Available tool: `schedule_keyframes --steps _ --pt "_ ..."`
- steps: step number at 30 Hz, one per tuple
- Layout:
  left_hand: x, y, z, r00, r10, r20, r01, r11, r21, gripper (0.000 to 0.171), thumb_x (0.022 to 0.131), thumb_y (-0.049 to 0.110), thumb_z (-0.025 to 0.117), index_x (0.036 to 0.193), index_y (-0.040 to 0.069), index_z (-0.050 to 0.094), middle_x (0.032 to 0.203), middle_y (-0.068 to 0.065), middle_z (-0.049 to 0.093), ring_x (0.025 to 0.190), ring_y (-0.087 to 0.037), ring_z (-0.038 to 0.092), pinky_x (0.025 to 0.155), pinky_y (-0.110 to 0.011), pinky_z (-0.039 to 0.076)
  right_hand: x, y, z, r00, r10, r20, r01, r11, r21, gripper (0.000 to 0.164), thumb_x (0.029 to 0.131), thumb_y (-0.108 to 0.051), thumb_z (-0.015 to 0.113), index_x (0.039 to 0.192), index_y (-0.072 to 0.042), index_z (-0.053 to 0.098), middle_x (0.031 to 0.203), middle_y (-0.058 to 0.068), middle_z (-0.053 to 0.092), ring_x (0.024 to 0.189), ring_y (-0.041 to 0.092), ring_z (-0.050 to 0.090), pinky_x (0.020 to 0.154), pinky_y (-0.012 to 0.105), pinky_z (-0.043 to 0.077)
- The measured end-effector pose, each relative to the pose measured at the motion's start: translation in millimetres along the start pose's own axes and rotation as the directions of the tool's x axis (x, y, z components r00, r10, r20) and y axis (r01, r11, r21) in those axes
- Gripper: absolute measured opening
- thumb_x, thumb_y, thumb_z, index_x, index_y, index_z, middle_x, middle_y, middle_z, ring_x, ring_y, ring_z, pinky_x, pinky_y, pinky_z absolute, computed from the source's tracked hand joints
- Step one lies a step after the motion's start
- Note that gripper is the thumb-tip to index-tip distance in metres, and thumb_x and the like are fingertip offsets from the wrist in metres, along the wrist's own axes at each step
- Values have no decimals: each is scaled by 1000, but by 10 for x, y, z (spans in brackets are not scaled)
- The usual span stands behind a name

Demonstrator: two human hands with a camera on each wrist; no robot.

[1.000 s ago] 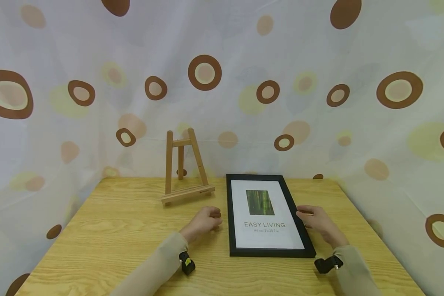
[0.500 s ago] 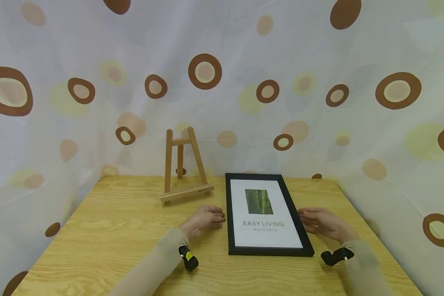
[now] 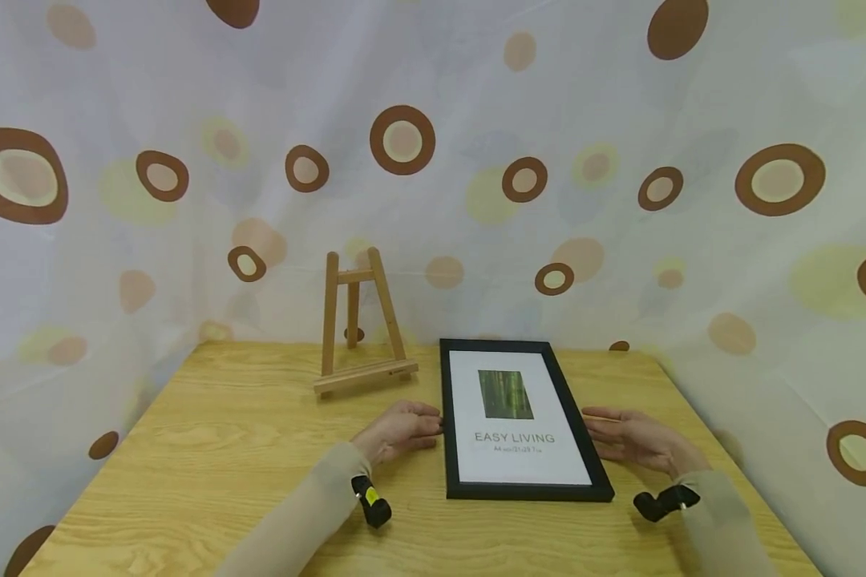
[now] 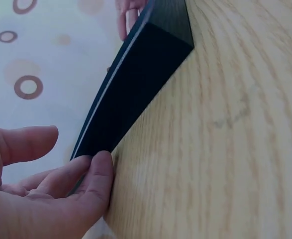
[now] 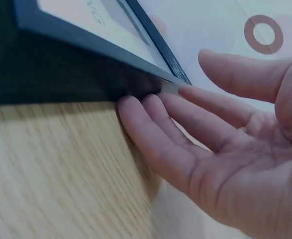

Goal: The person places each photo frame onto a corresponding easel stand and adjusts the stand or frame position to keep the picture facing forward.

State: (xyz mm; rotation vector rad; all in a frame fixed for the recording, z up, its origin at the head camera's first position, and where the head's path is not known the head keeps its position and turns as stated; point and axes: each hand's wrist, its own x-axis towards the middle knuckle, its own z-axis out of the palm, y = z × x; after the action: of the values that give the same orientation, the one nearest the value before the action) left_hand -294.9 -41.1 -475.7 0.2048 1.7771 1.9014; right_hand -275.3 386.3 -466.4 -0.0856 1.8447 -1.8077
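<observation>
A black picture frame [image 3: 469, 465] lies face up on the wooden table, its white insert printed "EASY LIVING" under a small green forest picture. At its left side, my left hand [image 3: 402, 430] touches the edge with the fingertips. The left wrist view shows these fingers [image 4: 98, 181] against the frame's dark side, low by the tabletop, with the thumb held apart. On the opposite side is my right hand [image 3: 638, 441], palm turned toward the frame. In the right wrist view its fairly straight fingers [image 5: 155, 134] meet the side wall, and the thumb stands raised.
Behind and left of the frame, a small wooden easel [image 3: 366, 377] stands upright near the back of the table [image 3: 224, 449]. A spotted cloth [image 3: 447, 224] hangs behind the table and along both sides. Black wrist cameras sit on both sleeves.
My left hand has moved right until its fingertips reach the frame. The right hand has turned its palm inward and shifted slightly right, its fingers straightening along the edge. Frame and easel stay put.
</observation>
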Motion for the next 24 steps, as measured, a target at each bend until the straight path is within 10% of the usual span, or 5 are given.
schedule_keyframes --steps 7,16,24 --pt "-11 3 12 1000 -13 -7 13 1000 -22 47 93 -9 53 139 -15 42 144 -32 44 125 -33 55 104 -42 49 -32 -15 74 999 -5 -36 4 999 -35 69 102 -13 52 157 -4 12 161 22 20 118 13 58 103 45 49" --pt "-2 -14 -49 999 -38 11 39 989 -143 54 90 -16 54 142 -14 39 150 -30 36 115 -30 63 100 -39 52 -24 62 34 996 -38 80 27 992 126 71 103 -1 45 154 4 -5 131 -2 60 114 17 63 97 39 54" --pt "5 9 -35 995 -93 -48 82 977 -199 44 92 -5 62 131 -17 46 121 -27 61 103 -29 67 99 -44 53 19 78 11 994 12 108 -26 991 128 73 105 -6 42 145 18 -15 118 3 66 109 16 66 96 32 54"
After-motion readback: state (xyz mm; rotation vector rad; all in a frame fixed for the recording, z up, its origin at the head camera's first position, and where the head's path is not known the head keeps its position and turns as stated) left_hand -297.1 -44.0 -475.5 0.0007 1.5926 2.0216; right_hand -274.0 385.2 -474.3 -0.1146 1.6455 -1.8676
